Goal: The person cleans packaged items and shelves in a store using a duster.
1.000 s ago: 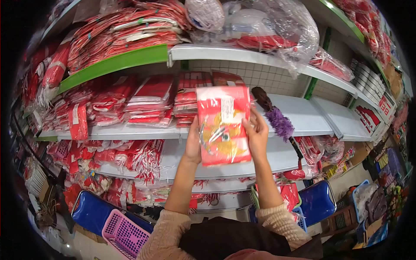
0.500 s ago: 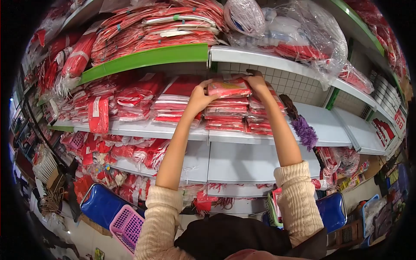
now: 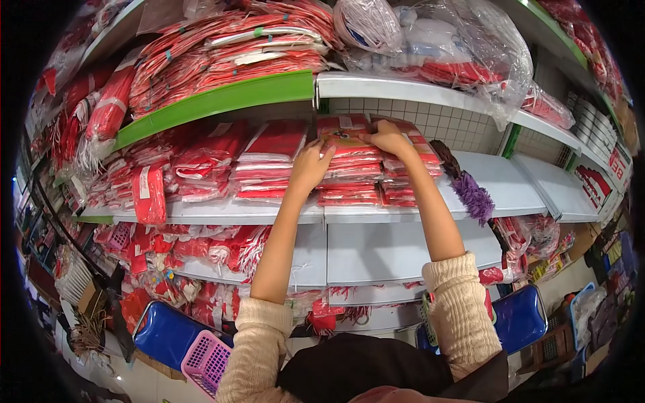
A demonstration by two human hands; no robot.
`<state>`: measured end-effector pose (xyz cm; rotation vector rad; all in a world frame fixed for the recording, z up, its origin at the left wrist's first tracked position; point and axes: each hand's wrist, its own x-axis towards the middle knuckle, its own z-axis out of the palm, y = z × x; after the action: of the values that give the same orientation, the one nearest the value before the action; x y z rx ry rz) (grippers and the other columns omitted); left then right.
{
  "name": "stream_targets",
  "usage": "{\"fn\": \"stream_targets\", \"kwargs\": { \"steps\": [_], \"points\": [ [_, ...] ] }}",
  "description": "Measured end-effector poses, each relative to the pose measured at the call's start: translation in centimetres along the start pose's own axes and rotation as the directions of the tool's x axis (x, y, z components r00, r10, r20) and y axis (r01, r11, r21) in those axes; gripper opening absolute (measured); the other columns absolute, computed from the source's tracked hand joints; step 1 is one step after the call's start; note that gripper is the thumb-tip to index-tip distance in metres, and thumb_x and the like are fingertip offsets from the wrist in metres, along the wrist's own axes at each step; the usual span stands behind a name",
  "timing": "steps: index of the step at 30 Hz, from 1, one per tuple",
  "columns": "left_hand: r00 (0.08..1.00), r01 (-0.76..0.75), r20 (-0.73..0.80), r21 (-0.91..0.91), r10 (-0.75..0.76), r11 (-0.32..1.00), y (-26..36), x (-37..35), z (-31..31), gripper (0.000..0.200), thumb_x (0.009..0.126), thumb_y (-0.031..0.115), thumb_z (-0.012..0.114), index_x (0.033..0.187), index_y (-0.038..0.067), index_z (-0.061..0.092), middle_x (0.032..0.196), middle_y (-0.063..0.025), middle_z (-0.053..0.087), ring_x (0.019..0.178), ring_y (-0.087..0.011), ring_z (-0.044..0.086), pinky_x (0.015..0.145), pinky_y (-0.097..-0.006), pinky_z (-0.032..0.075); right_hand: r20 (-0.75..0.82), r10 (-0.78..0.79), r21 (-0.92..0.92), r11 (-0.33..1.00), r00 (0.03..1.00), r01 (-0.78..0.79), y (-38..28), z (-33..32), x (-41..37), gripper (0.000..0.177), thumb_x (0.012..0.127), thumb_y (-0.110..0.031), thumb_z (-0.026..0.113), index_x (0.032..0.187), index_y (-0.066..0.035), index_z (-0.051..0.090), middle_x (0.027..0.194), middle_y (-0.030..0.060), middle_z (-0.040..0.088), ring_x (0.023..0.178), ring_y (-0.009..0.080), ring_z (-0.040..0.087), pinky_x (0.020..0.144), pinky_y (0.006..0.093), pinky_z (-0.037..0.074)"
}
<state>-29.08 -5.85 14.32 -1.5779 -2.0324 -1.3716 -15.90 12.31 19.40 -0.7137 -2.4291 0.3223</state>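
A stack of red-and-white cloth packets in clear plastic (image 3: 349,169) sits on the middle shelf in front of me. At its left front edge, my left hand (image 3: 311,164) rests against the top packet, thumb apart from the fingers. My right hand (image 3: 390,139) lies on top toward the right, fingers spread over the plastic, where this stack meets another stack of packets (image 3: 399,191). The top packet lies flat, with a small yellowish label between my hands. Both hands touch the packets without being wrapped around them.
Folded red-and-white packets (image 3: 272,151) stand close on the left. A purple duster (image 3: 473,198) hangs over the shelf edge to the right. Overhead, a white shelf lip (image 3: 416,88) carries plastic-wrapped bundles. Below are a pink basket (image 3: 207,363) and blue stools (image 3: 521,322).
The packet that was raised and tilted between my hands now lies flat on the stack. My hands have lowered slightly and loosened, and the view has shifted a little.
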Motion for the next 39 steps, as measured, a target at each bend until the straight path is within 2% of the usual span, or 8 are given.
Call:
{"fn": "stream_targets", "kwargs": {
  "steps": [6, 8, 11, 17, 21, 25, 32, 39],
  "points": [
    [0.877, -0.241, -0.364, 0.233, 0.314, 0.942, 3.1, -2.4, 1.4, 0.036, 0.084, 0.028, 0.057, 0.11, 0.003, 0.058, 0.115, -0.0171, 0.056, 0.117, -0.0323, 0.045, 0.101, -0.0424, 0.031, -0.451, -0.168, 0.094, 0.968, 0.876, 0.234, -4.5, -0.5, -8.1, 0.033, 0.076, -0.02, 0.063, 0.1, 0.004, 0.061, 0.108, 0.0232, 0.054, 0.102, 0.0367, 0.052, 0.09, 0.0399, 0.04],
    [0.861, -0.27, -0.403, 0.152, 0.31, 0.951, 5.0, -3.9, 1.9, 0.026, 0.081, 0.02, 0.059, 0.103, 0.006, 0.06, 0.107, -0.0113, 0.058, 0.112, -0.0289, 0.048, 0.098, -0.0422, 0.032, -0.594, -0.22, 0.038, 0.953, 0.774, 0.3, -5.7, -0.3, -11.6, 0.024, 0.077, -0.014, 0.062, 0.097, 0.001, 0.062, 0.102, 0.0179, 0.057, 0.096, 0.0336, 0.053, 0.089, 0.0396, 0.04],
    [0.894, -0.28, -0.384, -0.076, 0.231, 0.957, 7.0, -6.5, 3.4, 0.021, 0.081, 0.015, 0.058, 0.1, 0.006, 0.061, 0.102, -0.0067, 0.06, 0.104, -0.026, 0.051, 0.092, -0.0388, 0.035, -0.658, -0.098, 0.241, 0.912, 0.746, 0.332, -5.2, 0.2, -16.1, 0.014, 0.077, -0.007, 0.061, 0.09, -0.003, 0.064, 0.095, 0.0123, 0.058, 0.09, 0.0284, 0.053, 0.085, 0.037, 0.04],
    [0.944, -0.302, -0.231, -0.323, 0.234, 0.897, 10.3, -10.5, 8.8, 0.016, 0.08, 0.012, 0.059, 0.095, 0.006, 0.063, 0.098, -0.0076, 0.061, 0.099, -0.0255, 0.054, 0.089, -0.0369, 0.036, -0.657, 0.116, 0.293, 0.95, 0.745, 0.111, -0.8, 2.2, -24.4, 0.009, 0.078, -0.001, 0.06, 0.085, 0.0, 0.063, 0.083, 0.0099, 0.061, 0.081, 0.0224, 0.055, 0.074, 0.0305, 0.043],
    [0.973, -0.218, -0.046, -0.502, 0.225, 0.837, 13.1, -13.4, 13.5, 0.015, 0.081, 0.012, 0.058, 0.095, 0.007, 0.062, 0.097, -0.008, 0.061, 0.096, -0.0252, 0.055, 0.088, -0.0373, 0.036, -0.576, 0.335, 0.48, 0.877, 0.746, -0.023, 2.7, 2.5, -28.7, 0.008, 0.078, -0.001, 0.059, 0.085, 0.002, 0.062, 0.081, 0.0103, 0.061, 0.073, 0.0208, 0.055, 0.066, 0.0287, 0.044],
    [0.949, -0.153, 0.131, -0.603, 0.286, 0.783, 16.1, -16.1, 18.4, 0.015, 0.083, 0.014, 0.056, 0.095, 0.007, 0.062, 0.096, -0.0062, 0.062, 0.094, -0.0233, 0.055, 0.085, -0.0356, 0.036, -0.612, 0.388, 0.344, 0.915, 0.689, -0.209, 5.4, 1.7, -33.2, 0.006, 0.078, -0.003, 0.059, 0.084, -0.001, 0.061, 0.078, 0.0105, 0.06, 0.073, 0.0252, 0.054, 0.064, 0.0331, 0.043],
    [0.788, -0.024, 0.427, -0.699, 0.444, 0.715, 22.0, -21.2, 26.5, 0.017, 0.083, 0.015, 0.055, 0.097, 0.007, 0.061, 0.092, -0.0057, 0.062, 0.088, -0.0217, 0.058, 0.082, -0.0344, 0.036, -0.627, 0.547, 0.248, 0.815, 0.554, -0.524, 11.2, 0.7, -44.0, 0.012, 0.079, -0.006, 0.059, 0.088, 0.003, 0.06, 0.078, 0.0143, 0.059, 0.069, 0.0251, 0.056, 0.064, 0.0337, 0.045],
    [0.571, 0.101, 0.565, -0.768, 0.595, 0.633, 27.5, -29.7, 34.2, 0.018, 0.083, 0.015, 0.057, 0.097, 0.005, 0.061, 0.091, -0.0091, 0.062, 0.086, -0.0244, 0.059, 0.078, -0.0355, 0.042, -0.545, 0.76, 0.27, 0.559, 0.354, -0.784, 15.7, 0.2, -56.2, 0.016, 0.078, -0.01, 0.057, 0.09, 0.0, 0.061, 0.081, 0.0145, 0.06, 0.071, 0.0286, 0.058, 0.067, 0.038, 0.046]
  ]
}}
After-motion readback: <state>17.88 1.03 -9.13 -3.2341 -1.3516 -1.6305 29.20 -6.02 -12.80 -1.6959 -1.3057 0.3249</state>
